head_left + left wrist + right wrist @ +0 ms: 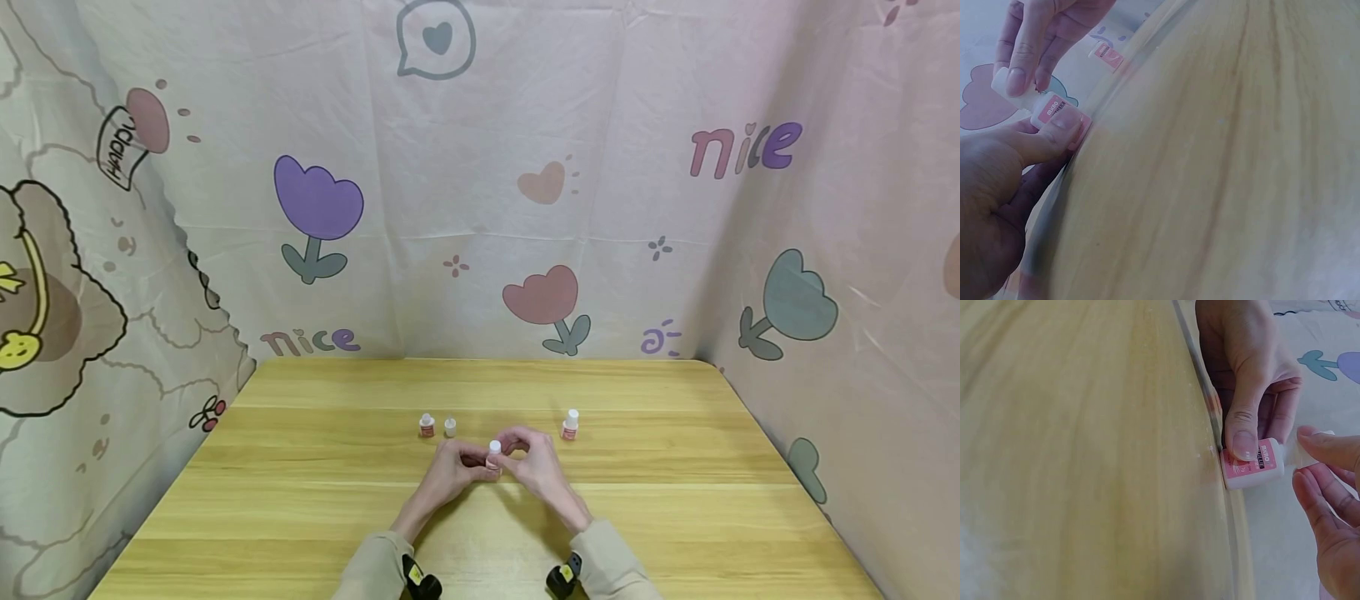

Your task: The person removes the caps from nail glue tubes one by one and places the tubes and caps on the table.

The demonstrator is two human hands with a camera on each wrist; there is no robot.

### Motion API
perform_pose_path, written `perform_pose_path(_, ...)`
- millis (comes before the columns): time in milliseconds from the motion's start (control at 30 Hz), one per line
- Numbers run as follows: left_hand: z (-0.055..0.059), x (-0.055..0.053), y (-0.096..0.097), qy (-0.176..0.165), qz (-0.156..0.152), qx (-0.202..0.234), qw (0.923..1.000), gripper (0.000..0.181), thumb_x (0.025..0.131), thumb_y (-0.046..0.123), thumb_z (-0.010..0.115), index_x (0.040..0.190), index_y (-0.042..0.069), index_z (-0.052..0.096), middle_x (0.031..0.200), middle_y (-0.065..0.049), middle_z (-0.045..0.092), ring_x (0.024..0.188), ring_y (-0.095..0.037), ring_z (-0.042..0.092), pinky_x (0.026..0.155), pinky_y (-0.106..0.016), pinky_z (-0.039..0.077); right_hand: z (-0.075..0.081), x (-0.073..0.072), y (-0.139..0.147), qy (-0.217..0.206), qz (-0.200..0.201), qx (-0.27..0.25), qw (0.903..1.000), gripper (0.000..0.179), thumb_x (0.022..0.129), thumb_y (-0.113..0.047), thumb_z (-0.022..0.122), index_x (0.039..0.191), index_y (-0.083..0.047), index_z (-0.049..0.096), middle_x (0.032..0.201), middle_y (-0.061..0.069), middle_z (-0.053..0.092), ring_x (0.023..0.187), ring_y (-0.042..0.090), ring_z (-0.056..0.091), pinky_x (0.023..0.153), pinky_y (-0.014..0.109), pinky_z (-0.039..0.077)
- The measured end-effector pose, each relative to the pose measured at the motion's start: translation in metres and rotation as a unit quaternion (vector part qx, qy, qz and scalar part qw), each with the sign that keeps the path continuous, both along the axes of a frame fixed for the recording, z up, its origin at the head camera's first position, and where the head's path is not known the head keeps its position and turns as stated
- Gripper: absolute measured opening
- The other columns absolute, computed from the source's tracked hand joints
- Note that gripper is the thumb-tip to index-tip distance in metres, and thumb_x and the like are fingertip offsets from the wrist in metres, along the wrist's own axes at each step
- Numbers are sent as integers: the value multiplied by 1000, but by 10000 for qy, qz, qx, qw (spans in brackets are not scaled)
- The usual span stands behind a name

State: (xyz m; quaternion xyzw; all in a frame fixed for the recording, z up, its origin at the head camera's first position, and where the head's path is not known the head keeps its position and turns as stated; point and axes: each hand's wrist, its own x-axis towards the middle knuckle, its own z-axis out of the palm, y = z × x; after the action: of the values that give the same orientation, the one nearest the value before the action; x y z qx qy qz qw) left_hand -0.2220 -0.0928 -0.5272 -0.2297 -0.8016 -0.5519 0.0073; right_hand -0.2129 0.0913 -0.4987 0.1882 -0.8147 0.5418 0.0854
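My left hand (pixel 454 472) holds a small white glue bottle (pixel 1050 107) with a pink label by its body, thumb pressed on the label. The bottle stands upright at the middle of the table in the head view. From the other side, my right hand (pixel 536 465) pinches its white cap (pixel 495 447) between thumb and fingers. Both wrist views show the cap at the bottle's neck; whether it is loose I cannot tell. Behind my left hand are a second glue bottle (pixel 427 427) with a narrow white top and, beside it, a small white cap (pixel 450 427).
A third glue bottle (pixel 570 426), with its tall white cap on, stands upright to the right beyond my right hand. All of them are on a wooden table (pixel 300 500). Patterned cloth (pixel 450 167) hangs behind the table and along both sides.
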Motion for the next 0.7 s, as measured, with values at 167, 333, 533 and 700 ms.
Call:
perform_pose_path(167,0,0,0,-10,11,-22,10000,17,79,14,85,95,10,81,90,-8,80,77,-2,71,70,-18,56,9,6,-2,17,-9,54,10000,20,78,6,81,94,3,71,88,17,74,77,24,70,81,50,59)
perform_pose_path(333,1,0,1,-56,40,-54,10000,17,79,12,85,95,9,81,91,-8,80,77,0,70,70,-18,56,30,18,-2,36,138,-7,9999,20,79,10,77,97,9,69,90,23,73,79,30,71,83,51,59)
perform_pose_path(533,2,0,1,-67,42,-76,9999,17,79,12,84,96,9,81,92,-8,80,78,0,71,71,-18,56,39,24,0,44,213,-171,9996,20,80,8,77,99,9,69,91,23,74,81,31,72,84,52,59)
perform_pose_path(700,1,1,1,-17,37,-60,10000,17,80,13,84,96,10,81,92,-8,80,80,-3,72,71,-18,56,36,24,1,97,257,-319,9991,21,81,7,77,101,10,69,92,25,74,81,30,72,83,51,59)
